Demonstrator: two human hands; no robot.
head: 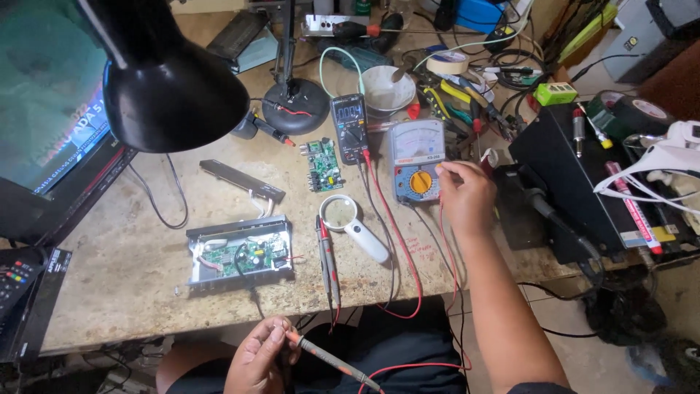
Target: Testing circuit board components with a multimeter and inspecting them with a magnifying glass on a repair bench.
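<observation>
My left hand (259,357) is below the table's front edge, shut on a grey and red test probe (324,355) that trails a red lead. My right hand (464,193) rests at the right side of the analog multimeter (416,160), fingertips touching its casing beside the orange dial. A digital multimeter (349,128) stands just left of it. An opened electronics box with a green circuit board (240,252) lies near the front edge. A small loose circuit board (321,164), a magnifying glass (356,225) and a pair of test probes (327,255) lie between them.
A black desk lamp shade (171,84) hangs at upper left over a lit screen (51,109). A black power supply box (576,175) and a soldering iron (558,215) sit at right. Tape rolls, pliers and a white bowl (388,89) crowd the back. A remote control (16,281) lies far left.
</observation>
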